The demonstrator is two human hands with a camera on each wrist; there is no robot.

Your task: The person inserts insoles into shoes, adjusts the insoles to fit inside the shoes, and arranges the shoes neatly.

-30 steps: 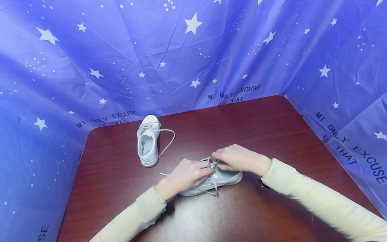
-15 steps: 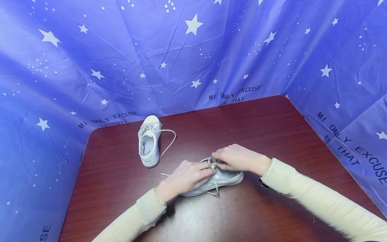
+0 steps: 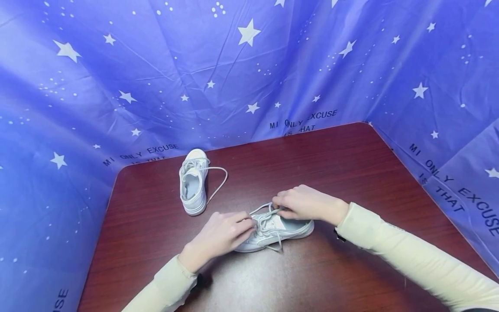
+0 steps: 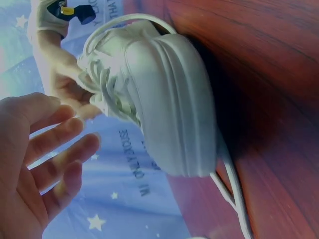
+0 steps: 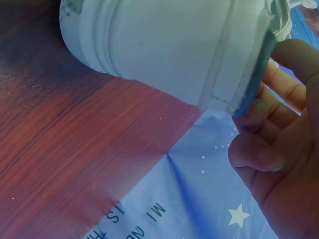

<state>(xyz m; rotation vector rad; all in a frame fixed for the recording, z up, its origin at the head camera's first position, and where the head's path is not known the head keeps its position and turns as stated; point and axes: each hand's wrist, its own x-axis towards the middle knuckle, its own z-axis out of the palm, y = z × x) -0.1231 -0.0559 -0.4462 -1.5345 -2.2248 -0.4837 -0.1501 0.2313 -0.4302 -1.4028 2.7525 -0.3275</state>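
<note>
A white sneaker (image 3: 273,232) lies sole-down at the middle of the table, toe to the left, its heel showing in the right wrist view. My left hand (image 3: 222,234) is over the toe end; in the left wrist view its fingers (image 4: 55,144) are spread loosely, apart from the shoe, with nothing between them. Across the shoe's opening, my right hand (image 3: 306,203) pinches a pale shoelace (image 3: 269,212) by the tongue. In the right wrist view, the heel collar (image 5: 259,69) partly hides those fingers. Another lace end (image 3: 278,242) hangs down the near side.
A second white sneaker (image 3: 193,184) stands at the back left, one lace (image 3: 224,177) looping out to its right. The reddish-brown wooden table (image 3: 331,151) meets a blue star-patterned curtain (image 3: 218,52) behind and at both sides.
My left hand has moved left from the laces toward the toe, uncovering the lacing and tongue. The right hand has stayed at the lace. Both sneakers keep their places.
</note>
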